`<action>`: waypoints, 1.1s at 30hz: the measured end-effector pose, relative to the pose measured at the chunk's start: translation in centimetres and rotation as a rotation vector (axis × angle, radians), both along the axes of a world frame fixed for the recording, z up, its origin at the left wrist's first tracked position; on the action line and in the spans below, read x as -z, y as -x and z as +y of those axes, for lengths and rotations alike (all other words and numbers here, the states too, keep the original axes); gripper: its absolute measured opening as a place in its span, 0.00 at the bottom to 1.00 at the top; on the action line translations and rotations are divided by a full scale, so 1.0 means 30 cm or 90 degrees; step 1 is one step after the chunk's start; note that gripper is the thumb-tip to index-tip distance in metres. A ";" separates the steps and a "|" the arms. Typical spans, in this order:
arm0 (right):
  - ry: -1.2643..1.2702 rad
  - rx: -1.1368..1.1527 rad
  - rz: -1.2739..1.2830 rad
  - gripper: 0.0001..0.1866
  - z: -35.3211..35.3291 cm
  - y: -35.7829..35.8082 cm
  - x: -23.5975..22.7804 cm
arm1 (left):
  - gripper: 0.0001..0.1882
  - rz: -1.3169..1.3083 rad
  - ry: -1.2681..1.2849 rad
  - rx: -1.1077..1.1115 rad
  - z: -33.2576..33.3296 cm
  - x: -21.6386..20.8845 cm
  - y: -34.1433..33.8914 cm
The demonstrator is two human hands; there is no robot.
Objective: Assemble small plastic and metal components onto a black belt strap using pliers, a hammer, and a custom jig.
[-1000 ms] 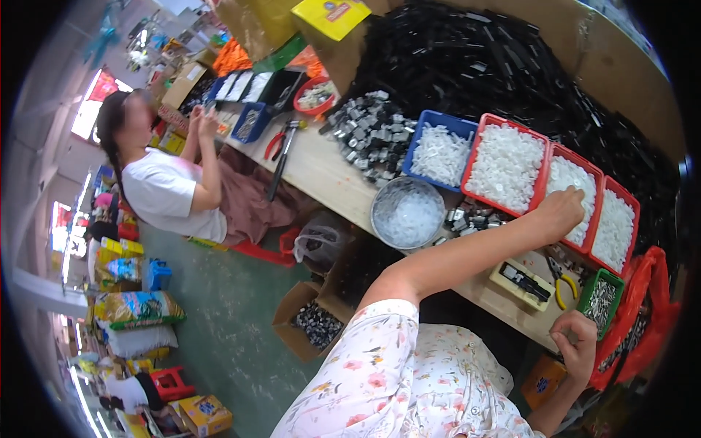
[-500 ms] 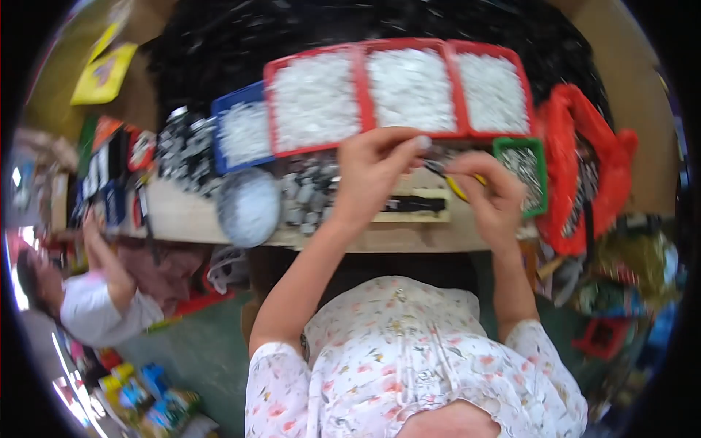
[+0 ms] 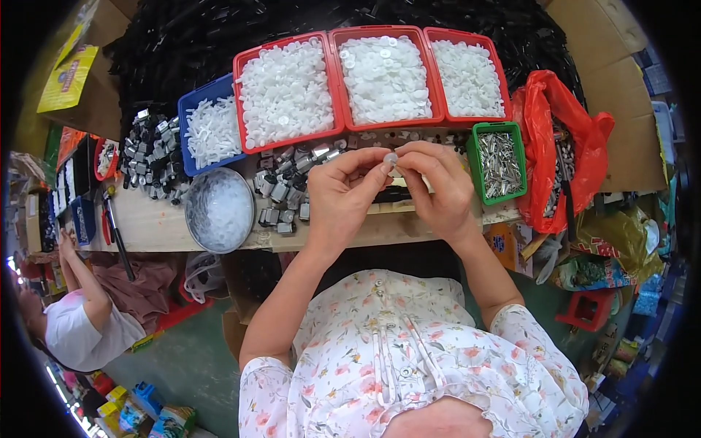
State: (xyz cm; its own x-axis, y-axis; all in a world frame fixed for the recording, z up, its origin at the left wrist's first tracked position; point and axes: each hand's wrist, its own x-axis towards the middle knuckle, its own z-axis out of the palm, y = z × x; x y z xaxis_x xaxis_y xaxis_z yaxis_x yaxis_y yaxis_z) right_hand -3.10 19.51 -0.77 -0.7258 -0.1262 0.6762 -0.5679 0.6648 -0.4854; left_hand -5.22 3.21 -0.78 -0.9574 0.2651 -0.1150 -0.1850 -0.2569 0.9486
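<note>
My left hand (image 3: 342,201) pinches a small translucent white plastic disc (image 3: 391,158) between thumb and fingers, above the table's front part. Right up against it, the bent fingers of my right hand (image 3: 444,191) are closed in a pinch. What lies between those fingers is too small to make out. Beneath both hands is a dark strip (image 3: 394,193), largely covered by them. Metal-and-black fittings (image 3: 283,191) lie heaped beside my left hand. A green tray (image 3: 499,162) of small metal pins stands just right of my right hand.
Behind my hands stand three red trays (image 3: 335,77) of white plastic pieces. A blue tray (image 3: 212,166) and a metal bowl (image 3: 253,212) with white pieces sit leftward. To the right is a red plastic bag (image 3: 537,109). Another person (image 3: 87,314) works at far left.
My right hand has moved left and now meets my left hand at the disc. The yellow-edged item by my right hand no longer shows. The view has shifted slightly.
</note>
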 end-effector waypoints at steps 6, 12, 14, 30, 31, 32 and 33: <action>-0.019 -0.016 -0.001 0.11 -0.013 -0.005 0.008 | 0.09 0.184 0.148 -0.031 -0.022 0.011 -0.014; 0.205 -0.029 -0.219 0.09 0.019 -0.021 -0.003 | 0.10 0.372 0.261 -0.052 -0.019 0.018 -0.021; 0.195 -0.049 -0.206 0.08 0.037 -0.016 0.009 | 0.10 0.409 0.275 -0.042 -0.017 0.021 -0.025; 0.063 -0.088 -0.174 0.09 0.042 -0.068 0.079 | 0.20 0.507 0.433 -0.024 -0.057 0.051 -0.055; 0.061 -0.090 -0.174 0.09 0.041 -0.068 0.082 | 0.22 0.531 0.471 -0.057 -0.063 0.055 -0.062; 0.028 -0.080 -0.170 0.09 0.036 -0.069 0.083 | 0.22 0.530 0.471 -0.060 -0.074 0.066 -0.068; -0.005 -0.072 -0.165 0.09 0.031 -0.067 0.086 | 0.22 0.561 0.508 -0.069 -0.088 0.081 -0.075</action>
